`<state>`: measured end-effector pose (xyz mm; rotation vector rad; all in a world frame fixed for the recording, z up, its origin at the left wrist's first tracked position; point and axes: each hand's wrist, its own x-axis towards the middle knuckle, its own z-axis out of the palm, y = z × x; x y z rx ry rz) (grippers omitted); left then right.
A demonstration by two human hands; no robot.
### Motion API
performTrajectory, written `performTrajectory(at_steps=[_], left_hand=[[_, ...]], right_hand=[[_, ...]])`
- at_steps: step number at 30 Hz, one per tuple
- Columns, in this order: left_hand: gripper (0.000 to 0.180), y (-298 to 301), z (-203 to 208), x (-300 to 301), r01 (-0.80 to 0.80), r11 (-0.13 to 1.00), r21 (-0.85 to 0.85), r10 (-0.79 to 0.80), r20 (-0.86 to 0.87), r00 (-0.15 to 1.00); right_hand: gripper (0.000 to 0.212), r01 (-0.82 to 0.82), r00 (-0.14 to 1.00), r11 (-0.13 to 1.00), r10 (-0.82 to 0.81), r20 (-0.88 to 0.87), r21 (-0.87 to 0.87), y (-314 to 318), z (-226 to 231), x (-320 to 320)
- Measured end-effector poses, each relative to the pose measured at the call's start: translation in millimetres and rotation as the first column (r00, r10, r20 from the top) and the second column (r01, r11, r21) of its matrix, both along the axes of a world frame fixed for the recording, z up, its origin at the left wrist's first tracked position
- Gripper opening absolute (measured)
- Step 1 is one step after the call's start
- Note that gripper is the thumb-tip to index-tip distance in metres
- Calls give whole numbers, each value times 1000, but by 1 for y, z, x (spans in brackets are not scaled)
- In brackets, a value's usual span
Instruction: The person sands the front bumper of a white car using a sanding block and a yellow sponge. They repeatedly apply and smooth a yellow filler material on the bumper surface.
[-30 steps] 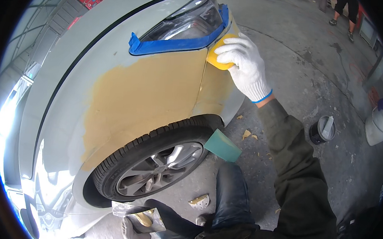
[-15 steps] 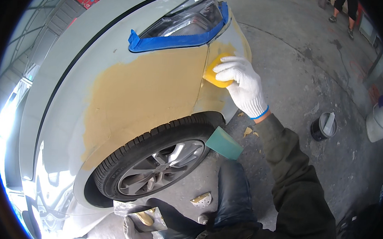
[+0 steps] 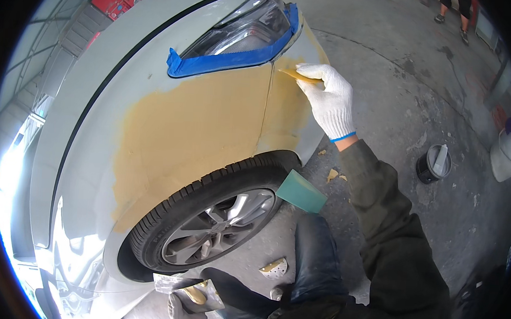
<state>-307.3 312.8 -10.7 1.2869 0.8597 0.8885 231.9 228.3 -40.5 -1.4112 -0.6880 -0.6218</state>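
In a white knit glove, my right hand [image 3: 331, 100] pinches a thin yellow putty spreader [image 3: 299, 76], seen nearly edge-on. The spreader is at the bumper corner just below the headlight [image 3: 244, 35]; whether its edge touches the surface I cannot tell. Tan putty [image 3: 194, 121] covers much of the pale car's fender and runs across the seam onto the bumper. Blue masking tape [image 3: 231, 63] borders the headlight. Low at the front, my gloved left hand [image 3: 182, 314] grips a mixing plate [image 3: 205, 292] with a lump of tan putty on it.
Below the fender stands the wheel [image 3: 217, 227], with a green rectangular pad [image 3: 302, 192] beside the tire. On the floor are a perforated sanding disc [image 3: 274, 268], putty scraps [image 3: 332, 175], an open dark can [image 3: 434, 165] and a white bucket [image 3: 505, 154]. A person's legs [image 3: 454, 14] show far right.
My right hand has moved slightly upward, and the spreader has turned from its broad face to nearly edge-on. My left hand still holds the plate, almost in place.
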Motion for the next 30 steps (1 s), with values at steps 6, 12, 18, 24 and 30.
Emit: performTrajectory(at_steps=[6,12,18,24,30], left_hand=[[55,4,-9,-9,-6,1000,-7,6,49,999],[54,4,-8,-10,-24,1000,10,24,16,1000],[47,2,-12,-6,-79,987,-136,86,42,995],[54,4,-6,-5,-4,998,-70,7,47,999],[53,10,-13,-16,21,999,-33,-20,47,999]], right_hand=[[18,-9,1000,1000,9,-7,2,7,10,2],[18,-78,997,997,78,21,-6,4,8,1],[18,-97,995,995,97,-8,7,2,10,3],[19,-123,991,992,123,43,2,3,5,7],[19,-79,995,997,79,-63,3,7,16,5]])
